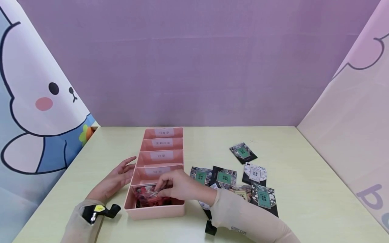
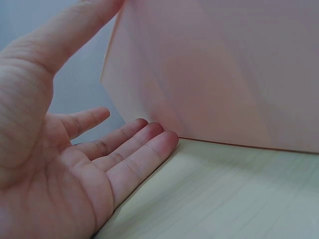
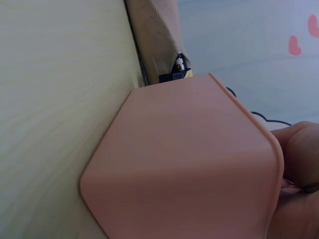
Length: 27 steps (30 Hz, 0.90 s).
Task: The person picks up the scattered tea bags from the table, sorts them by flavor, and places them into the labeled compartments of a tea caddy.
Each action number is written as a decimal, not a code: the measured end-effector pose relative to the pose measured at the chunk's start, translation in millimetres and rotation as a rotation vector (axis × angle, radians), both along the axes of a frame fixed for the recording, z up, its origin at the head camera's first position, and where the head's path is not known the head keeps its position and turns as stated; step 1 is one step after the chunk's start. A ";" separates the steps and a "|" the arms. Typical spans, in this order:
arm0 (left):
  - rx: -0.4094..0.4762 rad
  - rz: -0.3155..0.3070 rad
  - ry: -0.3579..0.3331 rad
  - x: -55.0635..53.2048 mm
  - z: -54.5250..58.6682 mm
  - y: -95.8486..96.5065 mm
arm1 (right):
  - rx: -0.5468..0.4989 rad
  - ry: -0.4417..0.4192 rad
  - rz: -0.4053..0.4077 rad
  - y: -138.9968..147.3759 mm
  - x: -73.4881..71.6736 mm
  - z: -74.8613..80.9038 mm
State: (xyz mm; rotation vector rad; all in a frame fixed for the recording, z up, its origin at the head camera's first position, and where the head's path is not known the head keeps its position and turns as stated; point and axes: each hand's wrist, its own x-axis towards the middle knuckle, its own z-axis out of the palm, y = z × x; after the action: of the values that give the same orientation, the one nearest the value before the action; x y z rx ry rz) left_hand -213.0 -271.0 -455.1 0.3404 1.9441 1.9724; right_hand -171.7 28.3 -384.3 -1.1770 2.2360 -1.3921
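Note:
A long pink divided box [image 1: 158, 213] stands on the table, a white label on each visible divider. My right hand [image 1: 177, 185] reaches into its nearest compartment, thumb and fingers pinching a red tea packet [image 1: 147, 195]. Red and black packet surfaces fill that compartment, partly hidden by the hand. My left hand [image 1: 117, 180] lies beside the box's left wall, palm turned up and fingers extended. In the left wrist view, its fingertips [image 2: 167, 142] meet the foot of the pink wall. The right wrist view shows the box's outer corner, with part of the right hand [image 3: 301, 159] beyond the rim.
Several dark tea packets with green or pale labels lie right of the box, some overlapping, partly under the right forearm. One green-labelled packet [image 1: 243, 153] lies farthest back, above a white-labelled packet [image 1: 254, 174]. A purple backdrop [image 1: 194, 67] rises behind the table [image 1: 304, 189].

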 end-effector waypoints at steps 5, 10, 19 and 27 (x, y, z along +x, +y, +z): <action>-0.012 0.006 -0.007 0.3 0.0 0.1 | 0.022 0.020 0.005 1.0 0.0 1.3; -0.024 0.014 -0.032 1.1 1.0 0.1 | 0.003 -0.008 0.000 1.4 -0.2 2.2; 0.000 0.000 -0.019 1.0 2.0 0.6 | -0.112 -0.068 -0.001 7.4 -7.8 1.9; -0.015 0.014 -0.037 0.8 1.4 0.7 | -0.116 -0.136 -0.048 15.9 -13.9 7.3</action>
State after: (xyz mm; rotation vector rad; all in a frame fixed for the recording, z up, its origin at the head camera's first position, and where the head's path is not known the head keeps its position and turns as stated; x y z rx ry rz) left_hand -212.2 -270.3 -453.7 0.2853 1.9428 1.9579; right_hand -185.5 44.2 -377.0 -1.0358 2.1287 -1.5895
